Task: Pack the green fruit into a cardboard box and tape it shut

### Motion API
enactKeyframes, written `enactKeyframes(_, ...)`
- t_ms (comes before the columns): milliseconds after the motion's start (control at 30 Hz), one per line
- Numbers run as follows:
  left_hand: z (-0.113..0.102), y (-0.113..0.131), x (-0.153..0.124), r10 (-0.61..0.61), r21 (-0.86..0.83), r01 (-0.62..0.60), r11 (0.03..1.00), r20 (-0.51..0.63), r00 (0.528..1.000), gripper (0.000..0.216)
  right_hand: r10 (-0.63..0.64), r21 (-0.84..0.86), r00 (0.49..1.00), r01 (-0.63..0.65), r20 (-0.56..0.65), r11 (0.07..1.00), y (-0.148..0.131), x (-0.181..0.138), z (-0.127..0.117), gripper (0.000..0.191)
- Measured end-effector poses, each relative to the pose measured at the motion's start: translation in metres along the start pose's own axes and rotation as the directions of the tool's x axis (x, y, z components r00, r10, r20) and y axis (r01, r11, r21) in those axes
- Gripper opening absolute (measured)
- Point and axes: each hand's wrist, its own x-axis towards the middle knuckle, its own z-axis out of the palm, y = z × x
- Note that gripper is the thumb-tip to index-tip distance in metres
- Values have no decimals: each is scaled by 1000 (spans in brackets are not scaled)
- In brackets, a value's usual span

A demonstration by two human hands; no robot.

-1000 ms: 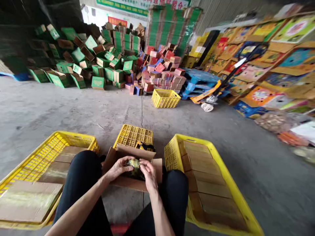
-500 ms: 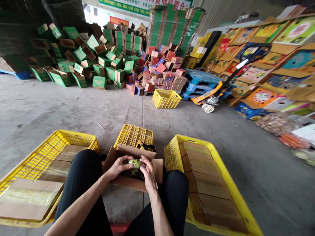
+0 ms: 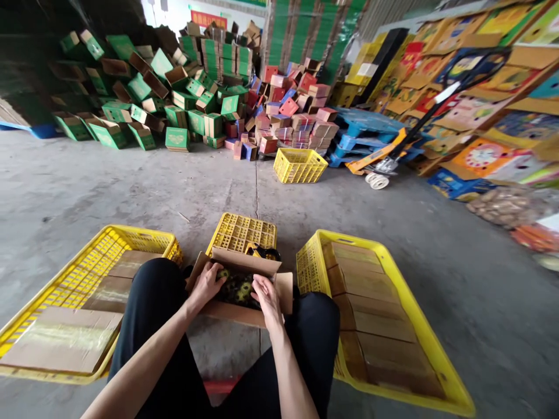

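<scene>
An open brown cardboard box (image 3: 244, 314) sits on the floor between my knees, filled with dark and green-yellow round items (image 3: 239, 289). My left hand (image 3: 208, 284) reaches into the box's left end, fingers curled on one green-yellow item (image 3: 223, 273). At the right end my right hand (image 3: 265, 294) lies on the contents with its fingers stretched flat. My black-trousered legs flank the box.
A yellow crate (image 3: 65, 279) holding flat cardboard lies at my left, and another (image 3: 419, 326) with cartons at my right. A small yellow crate (image 3: 242, 233) stands behind the box, a further one (image 3: 299, 165) farther off. Green (image 3: 174, 116) and red (image 3: 297, 110) box piles, blue pallets (image 3: 362, 131) and a pallet jack (image 3: 378, 174) line the back.
Both hands held one green-yellow item together above the box. They have since dropped into the box and parted, left hand to the left end, right hand to the right. The view tilted down slightly.
</scene>
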Motion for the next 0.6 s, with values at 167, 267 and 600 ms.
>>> enactKeyframes(167,10,3,-8,-42,268,14,963,99,994,30,4,-121,1000,-3,11,993,14,3,-4,42)
enactKeyframes(267,12,3,-9,-101,375,29,927,175,979,28,-13,-164,1000,15,16,986,18,5,-4,37)
enactKeyframes(600,15,-5,-3,-156,304,46,952,347,925,40,-92,-160,996,90,-5,983,15,4,-4,35)
